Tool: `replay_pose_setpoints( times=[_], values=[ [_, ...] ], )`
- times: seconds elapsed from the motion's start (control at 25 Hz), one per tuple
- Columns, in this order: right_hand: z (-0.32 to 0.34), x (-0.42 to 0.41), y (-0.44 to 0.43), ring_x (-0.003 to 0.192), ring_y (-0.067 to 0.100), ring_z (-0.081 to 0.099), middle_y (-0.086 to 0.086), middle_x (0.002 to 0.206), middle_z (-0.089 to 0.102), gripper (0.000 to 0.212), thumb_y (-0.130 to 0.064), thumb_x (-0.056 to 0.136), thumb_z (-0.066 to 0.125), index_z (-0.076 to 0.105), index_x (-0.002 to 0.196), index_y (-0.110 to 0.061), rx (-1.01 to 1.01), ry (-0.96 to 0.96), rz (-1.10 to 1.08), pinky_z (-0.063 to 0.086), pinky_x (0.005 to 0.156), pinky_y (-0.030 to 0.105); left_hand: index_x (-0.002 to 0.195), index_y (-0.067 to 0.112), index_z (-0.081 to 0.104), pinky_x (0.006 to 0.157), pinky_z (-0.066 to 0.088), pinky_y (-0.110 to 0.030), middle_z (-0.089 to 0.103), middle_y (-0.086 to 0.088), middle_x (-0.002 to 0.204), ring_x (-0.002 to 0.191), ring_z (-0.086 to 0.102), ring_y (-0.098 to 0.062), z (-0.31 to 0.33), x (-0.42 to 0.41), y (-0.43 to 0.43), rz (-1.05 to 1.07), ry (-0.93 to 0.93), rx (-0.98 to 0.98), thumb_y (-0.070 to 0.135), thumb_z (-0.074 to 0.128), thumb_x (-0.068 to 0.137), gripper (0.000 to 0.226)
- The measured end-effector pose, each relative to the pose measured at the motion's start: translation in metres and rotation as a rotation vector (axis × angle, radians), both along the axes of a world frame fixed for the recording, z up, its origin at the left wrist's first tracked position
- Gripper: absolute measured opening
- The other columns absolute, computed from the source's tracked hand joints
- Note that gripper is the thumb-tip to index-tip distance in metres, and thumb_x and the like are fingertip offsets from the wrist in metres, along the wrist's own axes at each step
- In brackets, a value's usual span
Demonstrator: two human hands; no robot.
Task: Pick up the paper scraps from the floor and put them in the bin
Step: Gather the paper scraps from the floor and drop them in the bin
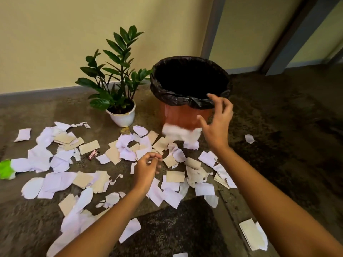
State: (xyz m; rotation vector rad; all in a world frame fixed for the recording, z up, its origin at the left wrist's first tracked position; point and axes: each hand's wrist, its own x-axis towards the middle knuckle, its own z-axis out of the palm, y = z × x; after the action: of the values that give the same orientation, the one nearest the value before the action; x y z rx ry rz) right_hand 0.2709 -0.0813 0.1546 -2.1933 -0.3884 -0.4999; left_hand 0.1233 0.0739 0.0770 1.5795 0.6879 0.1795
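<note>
Two bare forearms reach in from the bottom edge, over the grey carpeted floor (278, 112). On the left, the left hand (147, 168) hangs low above the litter with its fingers curled loosely and the fingertips drawn together; whether it pinches a bit of paper between them I cannot tell. Higher and to the right, the right hand (217, 120) is spread wide and released, gripping nothing, just in front of the near rim of the bin (185, 115). Beside that palm, to its left, a blurred white scrap (181, 133) shows against the lower front of the bin, outside it. Around and beneath the left hand, the paper scraps (115, 154) cover the floor, white and tan pieces overlapping in a broad patch that runs from the foot of the bin to the left edge. A few lie apart: one white piece (249, 138) to the right of the right wrist, and a pale stack (253, 236) near the lower right. The bin is red-brown, upright, lined with a black bag (167, 93) folded over its rim. Left of it stands a potted plant (118, 84) in a white pot, near the yellow wall (55, 43). Among the scraps lies a small dark wrapper (93, 154), and a green object (6, 168) shows at the far left.
</note>
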Motion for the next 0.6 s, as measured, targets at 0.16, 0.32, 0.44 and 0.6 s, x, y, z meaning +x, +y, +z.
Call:
replay_pose_setpoints(
  times=[0.16, 0.32, 0.44, 0.6],
  values=[
    [0.009, 0.011, 0.012, 0.096, 0.017, 0.053, 0.009, 0.109, 0.048, 0.013, -0.007, 0.084, 0.064, 0.063, 0.097, -0.009, -0.002, -0.124, 0.012, 0.05, 0.083, 0.026, 0.093, 0.014, 0.067, 0.059, 0.051, -0.024, 0.069, 0.002, 0.091, 0.069, 0.062, -0.011, 0.001, 0.004, -0.002, -0.04, 0.054, 0.045, 0.009, 0.047, 0.095, 0.02],
    [-0.032, -0.01, 0.009, 0.088, 0.015, 0.051, 0.006, 0.104, 0.048, 0.015, -0.003, 0.082, 0.057, 0.057, 0.096, -0.01, -0.158, -0.168, 0.013, 0.047, 0.07, 0.022, 0.095, 0.021, 0.068, 0.061, 0.042, -0.015, 0.066, 0.005, 0.104, 0.092, 0.061, -0.015, -0.015, -0.009, -0.001, -0.079, 0.195, 0.271, 0.016, 0.056, 0.091, 0.014],
    [-0.09, -0.034, -0.005, 0.108, 0.029, 0.053, 0.013, 0.124, 0.046, 0.03, -0.017, 0.084, 0.064, 0.057, 0.113, -0.014, -0.398, 0.18, -0.01, 0.052, 0.082, 0.037, 0.115, 0.026, 0.061, 0.101, 0.043, -0.04, 0.042, -0.002, 0.144, 0.131, 0.038, -0.028, -0.045, -0.03, 0.01, -0.188, 0.425, 0.518, 0.025, 0.066, 0.084, 0.032],
    [-0.141, -0.05, -0.037, 0.143, 0.043, 0.01, 0.013, 0.158, 0.009, 0.087, -0.065, 0.071, 0.066, 0.025, 0.144, -0.039, -0.463, 0.962, -0.328, 0.021, 0.11, 0.061, 0.143, 0.042, 0.019, 0.106, 0.005, -0.075, -0.017, -0.002, 0.158, 0.143, -0.015, -0.043, -0.073, -0.058, 0.036, -0.08, 0.736, 0.549, 0.051, 0.077, 0.067, 0.096]
  ],
)
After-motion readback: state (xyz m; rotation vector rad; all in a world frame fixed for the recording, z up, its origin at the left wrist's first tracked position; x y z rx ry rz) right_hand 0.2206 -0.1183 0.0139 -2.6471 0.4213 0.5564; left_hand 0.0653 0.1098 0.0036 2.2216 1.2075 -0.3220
